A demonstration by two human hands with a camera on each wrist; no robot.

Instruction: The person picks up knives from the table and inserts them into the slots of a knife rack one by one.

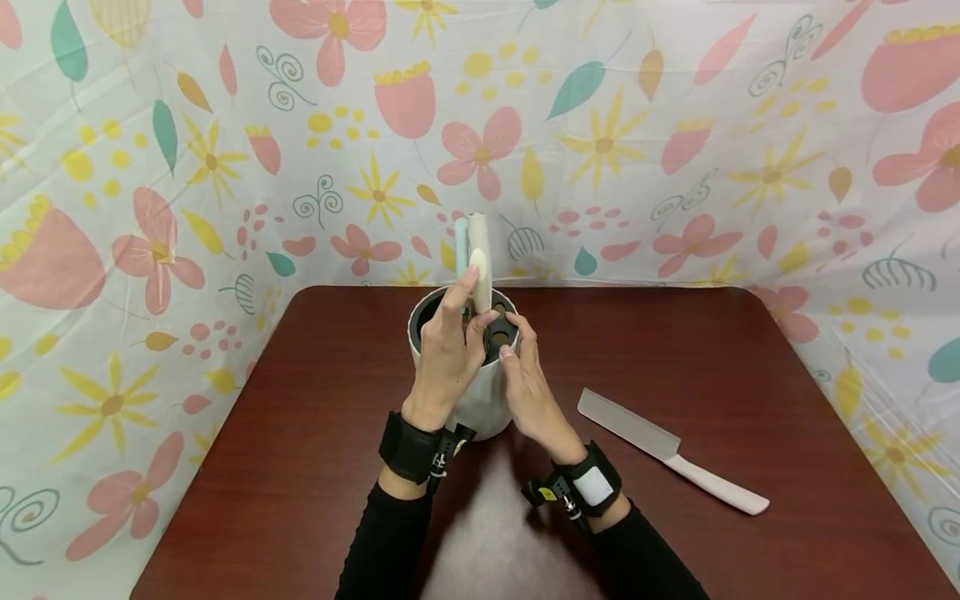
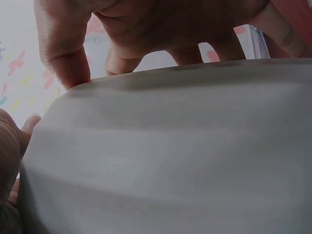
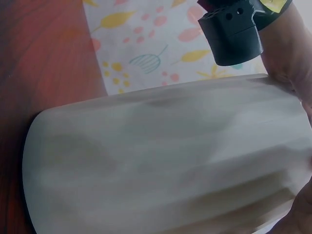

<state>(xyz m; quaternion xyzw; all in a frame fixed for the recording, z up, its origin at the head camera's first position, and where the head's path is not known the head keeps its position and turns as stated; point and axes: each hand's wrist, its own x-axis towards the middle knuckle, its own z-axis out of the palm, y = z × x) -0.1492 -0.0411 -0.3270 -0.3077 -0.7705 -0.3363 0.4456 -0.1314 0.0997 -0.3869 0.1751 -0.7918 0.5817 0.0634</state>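
Observation:
A white round knife holder (image 1: 480, 404) stands upright on the table, with a dark slotted insert (image 1: 427, 310) inside its rim. Out of the insert rise a cream handle (image 1: 482, 279) and a light blue handle (image 1: 461, 250); whatever lies below them is hidden. My left hand (image 1: 444, 354) pinches the cream handle, index finger along it and thumb near its base. With its thumb at the near rim and fingers at the far side, my right hand (image 1: 536, 396) grips the holder. The holder's wall (image 2: 165, 136) fills most of the left wrist view and much of the right.
A cleaver-shaped knife (image 1: 633, 427) with a white handle lies flat on the table, right of my right hand. The dark red-brown table (image 1: 315, 467) ends against a flower-print cloth (image 1: 600, 142) at the back and sides. Black straps sit on both wrists.

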